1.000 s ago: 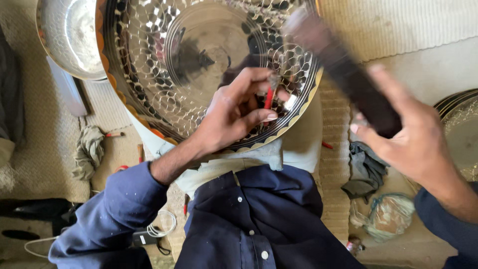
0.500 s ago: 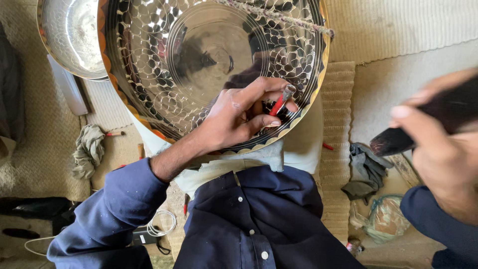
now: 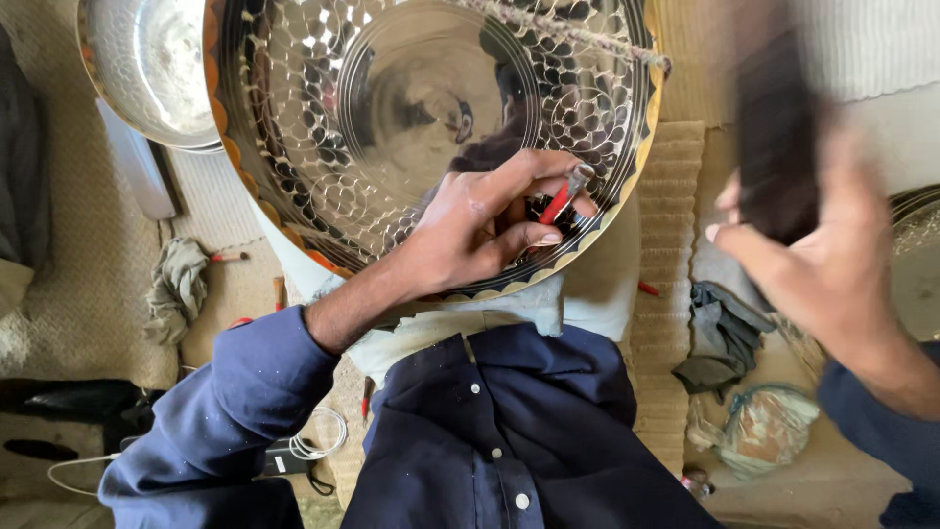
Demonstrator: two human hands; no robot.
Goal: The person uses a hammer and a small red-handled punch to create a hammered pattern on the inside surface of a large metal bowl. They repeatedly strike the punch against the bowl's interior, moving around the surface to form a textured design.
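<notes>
The large round polished metal tray with hammered dimple pattern and scalloped orange-edged rim (image 3: 392, 108) rests tilted on the seated person's lap, over a pale cloth (image 3: 578, 304) covering the knees. The left hand (image 3: 480, 220) lies inside the tray near its lower rim, fingers clenched around a slim red-handled metal punch (image 3: 563, 196) whose tip meets the dimpled band. The right hand (image 3: 832, 264) is raised well apart from the tray, to the right, fingers wrapped round a dark blocky striking tool (image 3: 778, 147); motion blur hides its exact form.

Step in hand, by judgement: punching the dimple pattern, with the punch seated and the striker lifted. The next move calls for a square blow on the punch head, the punch held steady and the tray kept from rocking on the lap.

A second plain metal bowl (image 3: 147, 69) lies beyond on the woven mat (image 3: 88, 274), beside a grey rag (image 3: 176, 289)
</notes>
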